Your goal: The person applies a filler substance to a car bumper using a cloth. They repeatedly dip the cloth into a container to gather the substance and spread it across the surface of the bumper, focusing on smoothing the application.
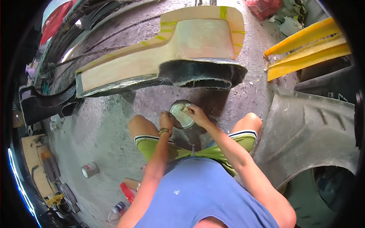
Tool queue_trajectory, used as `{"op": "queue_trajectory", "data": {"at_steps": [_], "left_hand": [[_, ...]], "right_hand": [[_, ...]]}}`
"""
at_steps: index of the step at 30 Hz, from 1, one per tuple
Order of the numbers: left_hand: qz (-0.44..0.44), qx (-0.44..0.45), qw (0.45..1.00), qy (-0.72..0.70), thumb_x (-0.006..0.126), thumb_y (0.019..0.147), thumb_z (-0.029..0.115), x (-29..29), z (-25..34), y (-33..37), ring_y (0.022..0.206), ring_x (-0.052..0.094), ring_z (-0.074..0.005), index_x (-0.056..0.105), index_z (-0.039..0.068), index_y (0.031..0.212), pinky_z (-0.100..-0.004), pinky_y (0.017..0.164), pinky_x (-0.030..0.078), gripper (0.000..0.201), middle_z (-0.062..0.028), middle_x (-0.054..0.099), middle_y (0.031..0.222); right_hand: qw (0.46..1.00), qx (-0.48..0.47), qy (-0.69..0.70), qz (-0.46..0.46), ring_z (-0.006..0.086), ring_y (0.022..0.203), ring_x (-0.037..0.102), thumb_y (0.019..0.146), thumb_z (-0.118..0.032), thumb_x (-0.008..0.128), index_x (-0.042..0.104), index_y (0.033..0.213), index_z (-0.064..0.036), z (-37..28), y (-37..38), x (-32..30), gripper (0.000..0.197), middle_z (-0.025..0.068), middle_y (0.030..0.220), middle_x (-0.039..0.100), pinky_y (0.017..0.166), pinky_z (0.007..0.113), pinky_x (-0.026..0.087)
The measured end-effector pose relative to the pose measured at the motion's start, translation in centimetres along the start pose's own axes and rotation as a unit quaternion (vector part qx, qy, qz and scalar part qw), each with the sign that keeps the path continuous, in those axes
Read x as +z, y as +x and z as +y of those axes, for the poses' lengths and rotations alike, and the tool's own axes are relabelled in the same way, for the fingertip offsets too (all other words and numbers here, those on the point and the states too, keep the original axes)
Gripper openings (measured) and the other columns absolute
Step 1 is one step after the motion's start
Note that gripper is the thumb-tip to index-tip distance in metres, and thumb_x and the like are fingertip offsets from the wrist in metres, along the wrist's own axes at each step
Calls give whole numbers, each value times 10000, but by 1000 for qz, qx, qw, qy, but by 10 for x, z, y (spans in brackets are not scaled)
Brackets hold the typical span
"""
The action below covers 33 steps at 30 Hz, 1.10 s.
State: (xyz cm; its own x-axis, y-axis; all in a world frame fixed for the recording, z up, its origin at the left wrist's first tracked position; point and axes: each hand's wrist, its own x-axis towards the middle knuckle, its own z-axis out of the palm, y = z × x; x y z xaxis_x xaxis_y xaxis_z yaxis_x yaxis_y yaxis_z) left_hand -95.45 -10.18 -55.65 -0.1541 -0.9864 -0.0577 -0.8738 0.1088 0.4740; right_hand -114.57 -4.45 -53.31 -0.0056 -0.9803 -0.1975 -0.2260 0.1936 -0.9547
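Between my knees is a round metal tin point(189, 126) with a pale, creamy paste point(181, 117) inside. The fingers of my left hand point(166, 120) are closed on its left rim, and a bracelet sits on that wrist. My right hand point(196, 114) reaches over the opposite rim with its fingers pinched together. At those fingertips is a pale lump point(184, 108), partly hidden; I cannot tell whether it is paste or a small tool. In front of me lies a large moulded panel point(201, 36), cream on top with black, frayed fibre edges and yellow tape strips.
Yellow panels point(304, 49) lean at the far right, beside a dark bin point(330, 83). A grey curved panel point(308, 129) lies close to my right. On the floor at left stand a small can point(90, 170) and a plastic bottle point(116, 211). A black curved part point(45, 102) rests farther left.
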Motion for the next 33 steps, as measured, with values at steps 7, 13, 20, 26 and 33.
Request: {"op": "queue_trajectory", "data": {"at_steps": [7,13,20,26,33], "left_hand": [[-31,-56,987,-150,637,725,97,-24,-17,13,653,623,-289,620,-8,742,-373,611,493,108,-152,635,689],[50,67,990,-110,630,772,84,-98,-9,18,637,606,-250,593,5,798,-352,599,471,90,-138,614,688],[95,57,994,8,571,771,45,-110,-74,79,702,589,-322,565,21,857,-399,618,468,90,-161,601,801],[12,113,979,168,542,786,45,-22,-137,72,873,581,-357,538,33,1059,-426,709,487,273,-165,586,952],[-42,-29,934,-353,603,860,188,-58,4,32,772,590,-171,617,2,903,-293,691,459,191,-96,623,825]], "right_hand": [[858,138,495,24,161,996,587,880,-152,506,525,1205,-34,-35,-41,-43,346,67,1097,602,830,320,491],[866,151,477,15,213,993,598,902,-204,510,506,1197,-36,-63,-63,-84,339,92,1105,591,785,394,551],[918,157,355,84,188,962,609,895,-245,558,510,1176,-35,-54,-58,-78,354,84,1081,595,726,355,566],[929,182,312,79,158,911,610,889,-265,572,514,1173,-64,-54,-35,-15,353,63,1073,589,703,342,566],[934,159,308,90,121,918,590,900,-300,559,579,1121,-50,-54,-41,-7,334,49,1002,624,772,288,494]]}}
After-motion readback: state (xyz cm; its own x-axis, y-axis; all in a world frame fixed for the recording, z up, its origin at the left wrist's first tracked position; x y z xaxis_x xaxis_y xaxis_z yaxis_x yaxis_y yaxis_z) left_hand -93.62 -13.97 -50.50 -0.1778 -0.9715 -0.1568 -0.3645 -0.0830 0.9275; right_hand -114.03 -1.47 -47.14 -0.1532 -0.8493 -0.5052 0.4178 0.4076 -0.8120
